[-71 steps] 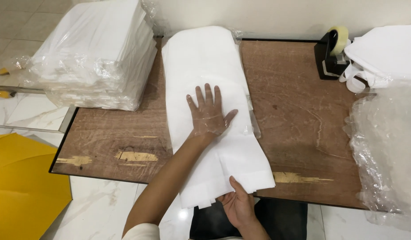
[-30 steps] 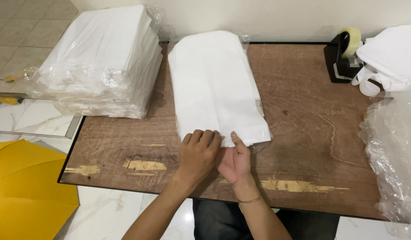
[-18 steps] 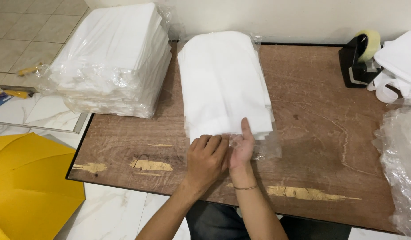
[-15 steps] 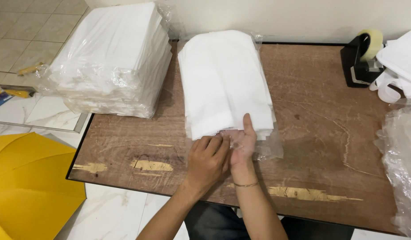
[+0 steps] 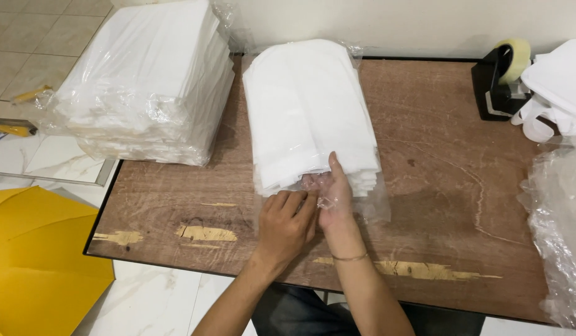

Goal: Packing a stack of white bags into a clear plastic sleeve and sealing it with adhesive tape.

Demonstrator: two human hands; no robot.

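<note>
White folded fabric pieces form a stack [image 5: 306, 112] lying lengthwise at the middle of the wooden counter [image 5: 450, 180], inside a clear plastic bag [image 5: 369, 202] whose open, loose end faces the person. Left hand [image 5: 287, 221] rests at the near edge of the stack, fingers [image 5: 294, 200] curled together on the bag's mouth. Right hand [image 5: 335, 196] sits just beside it, touching it, palm turned inward, fingers extended and together with the tips lying on top of the stack; crinkled plastic covers part of this hand. Whether either hand pinches the film firmly cannot be told.

Bagged white bundles [image 5: 145, 81], a taller pile, stand on the counter's far left corner, near the stack but apart from it. Black tape dispenser [image 5: 496, 78] stands at the far right, with white fabric [image 5: 559, 81] beside it. Loose clear plastic [image 5: 559, 230] lies along the right edge. Yellow sheet [image 5: 39, 261] lies on the floor, lower left.
</note>
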